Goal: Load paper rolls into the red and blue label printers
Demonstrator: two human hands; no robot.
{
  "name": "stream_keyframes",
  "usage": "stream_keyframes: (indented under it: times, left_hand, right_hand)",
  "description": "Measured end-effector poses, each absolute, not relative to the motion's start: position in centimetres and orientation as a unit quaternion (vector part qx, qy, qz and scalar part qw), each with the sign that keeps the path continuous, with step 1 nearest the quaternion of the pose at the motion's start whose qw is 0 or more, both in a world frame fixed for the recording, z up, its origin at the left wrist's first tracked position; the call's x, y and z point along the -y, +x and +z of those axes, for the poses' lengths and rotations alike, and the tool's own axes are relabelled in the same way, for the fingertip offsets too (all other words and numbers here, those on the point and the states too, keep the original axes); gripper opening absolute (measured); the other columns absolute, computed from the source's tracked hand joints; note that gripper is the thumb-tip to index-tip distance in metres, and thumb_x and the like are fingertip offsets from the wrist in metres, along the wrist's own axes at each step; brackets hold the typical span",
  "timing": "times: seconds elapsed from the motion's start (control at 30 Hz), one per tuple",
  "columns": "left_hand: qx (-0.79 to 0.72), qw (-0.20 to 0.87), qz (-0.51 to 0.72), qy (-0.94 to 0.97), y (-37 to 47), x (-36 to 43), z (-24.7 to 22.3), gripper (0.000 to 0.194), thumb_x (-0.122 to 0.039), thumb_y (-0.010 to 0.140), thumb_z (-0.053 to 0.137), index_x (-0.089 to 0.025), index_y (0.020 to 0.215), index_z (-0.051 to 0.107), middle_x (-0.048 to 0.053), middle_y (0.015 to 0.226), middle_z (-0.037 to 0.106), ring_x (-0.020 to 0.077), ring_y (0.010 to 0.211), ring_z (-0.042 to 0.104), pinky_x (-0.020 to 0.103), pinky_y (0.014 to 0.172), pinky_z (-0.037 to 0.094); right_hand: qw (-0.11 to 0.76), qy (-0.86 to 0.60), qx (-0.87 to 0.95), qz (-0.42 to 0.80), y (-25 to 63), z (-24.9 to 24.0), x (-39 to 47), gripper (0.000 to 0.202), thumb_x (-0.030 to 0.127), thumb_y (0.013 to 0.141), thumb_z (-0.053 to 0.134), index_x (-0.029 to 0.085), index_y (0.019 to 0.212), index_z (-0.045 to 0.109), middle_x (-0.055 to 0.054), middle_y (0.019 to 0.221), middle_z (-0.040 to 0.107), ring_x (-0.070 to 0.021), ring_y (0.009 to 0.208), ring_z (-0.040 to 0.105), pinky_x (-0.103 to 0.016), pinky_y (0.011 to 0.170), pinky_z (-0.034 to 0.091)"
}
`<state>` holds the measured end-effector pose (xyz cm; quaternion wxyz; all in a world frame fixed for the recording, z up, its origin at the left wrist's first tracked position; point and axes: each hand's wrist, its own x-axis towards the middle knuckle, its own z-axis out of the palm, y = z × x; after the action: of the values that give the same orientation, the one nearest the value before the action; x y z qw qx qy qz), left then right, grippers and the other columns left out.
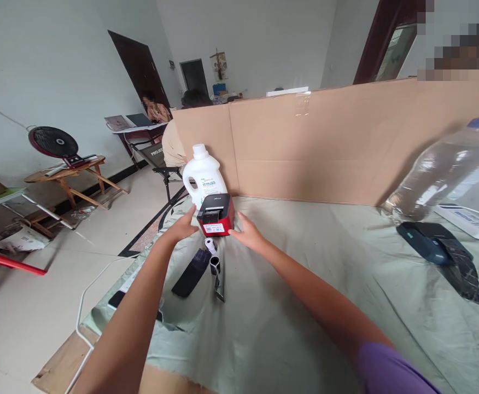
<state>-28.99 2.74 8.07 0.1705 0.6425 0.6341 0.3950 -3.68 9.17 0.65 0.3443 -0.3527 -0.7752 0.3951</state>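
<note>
A small red and black label printer (pixel 216 214) stands on the cloth-covered table, with a white sticker on its front. My left hand (pixel 182 225) is at its left side, thumb and fingers apart. On the other side is my right hand (pixel 247 232), also spread, its fingertips close to the red casing. I cannot tell whether either hand touches the printer. In front of it lie a small white roll (pixel 210 244), a dark roll with a loose strip (pixel 215 265) and a flat black object (pixel 191 273). Directly behind rises a white detergent jug (pixel 204 174).
A cardboard panel (pixel 297 148) borders the table's back. At right are a large clear bottle (pixel 432 169) with a blue cap, a dark item in black plastic (pixel 432 246) and a white device (pixel 469 220). A white cable (pixel 79 312) hangs over the left edge. Other people sit beyond.
</note>
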Motion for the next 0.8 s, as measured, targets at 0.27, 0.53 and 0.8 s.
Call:
stream_keyframes:
  times: [0.27,0.53,0.8]
  left_hand:
    - [-0.533,0.107,0.272,0.794,-6.0,2.4,8.3,0.060,-0.015,0.089,0.045,-0.021,0.149,0.047,0.007,0.143,0.062,0.0219,0.131,0.059,0.038,0.116,0.043]
    - [-0.350,0.145,0.045,0.924,7.1,8.8,-1.0,0.064,-0.057,0.104,0.027,-0.028,0.161,0.026,0.003,0.170,0.017,0.0286,0.158,0.011,0.055,0.128,0.005]
    - [-0.362,0.167,0.062,0.915,6.9,11.2,0.0,0.064,-0.057,0.103,0.030,-0.031,0.162,0.024,0.001,0.169,0.020,0.0270,0.158,0.012,0.053,0.129,0.004]
  right_hand:
    - [0.309,-0.509,0.781,0.187,21.3,-0.6,-4.0,0.049,0.034,0.086,0.060,0.022,0.134,0.061,-0.014,0.134,0.064,-0.0288,0.125,0.061,-0.048,0.109,0.046]
    - [0.251,-0.737,0.621,-0.088,42.3,4.7,-0.4,0.048,0.040,0.085,0.057,0.012,0.123,0.063,-0.019,0.122,0.066,-0.0357,0.117,0.054,-0.046,0.103,0.041]
    - [0.081,-0.836,0.539,0.067,43.5,6.1,-7.8,0.077,0.048,0.078,0.070,0.011,0.141,0.044,-0.026,0.141,0.050,-0.0432,0.134,0.042,-0.046,0.099,0.038]
